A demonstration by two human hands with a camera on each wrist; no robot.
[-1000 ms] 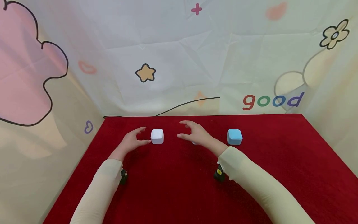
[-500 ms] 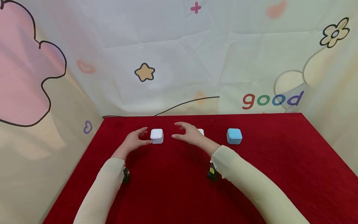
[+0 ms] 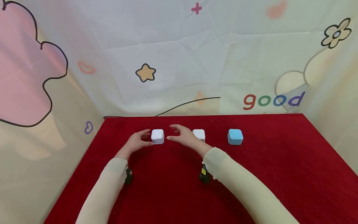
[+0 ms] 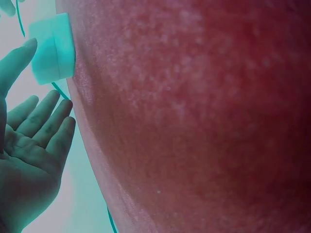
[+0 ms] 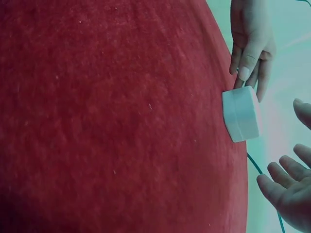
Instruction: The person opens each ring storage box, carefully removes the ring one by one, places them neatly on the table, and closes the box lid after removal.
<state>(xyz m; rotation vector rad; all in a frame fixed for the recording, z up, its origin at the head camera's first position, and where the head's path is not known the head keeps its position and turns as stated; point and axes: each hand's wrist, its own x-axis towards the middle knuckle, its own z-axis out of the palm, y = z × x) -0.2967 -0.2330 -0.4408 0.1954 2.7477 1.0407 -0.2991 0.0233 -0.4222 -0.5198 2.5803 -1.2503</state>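
A white rounded cube-shaped box [image 3: 158,137] sits on the red cloth between the two hands. On its left side is the left hand [image 3: 135,143], fingers relaxed and spread, thumb tip right at the box's near corner. To the right, the right hand [image 3: 183,136] faces the same box with thumb and fingers apart, a small gap from it. In the left wrist view the left hand [image 4: 36,145] lies palm up beside the box [image 4: 52,48]. The right wrist view has the box [image 5: 241,114] between both hands, with the right hand [image 5: 291,189] holding nothing.
A second white box [image 3: 199,134] stands behind the right wrist, partly covered by it. Farther right is a light blue box [image 3: 235,137]. The red cloth [image 3: 167,193] covers the table, and a printed curtain [image 3: 179,62] rises along its back edge.
The right hand has moved left toward the white box, uncovering more of the second white box. The left hand has shifted slightly right, closer to the same box.
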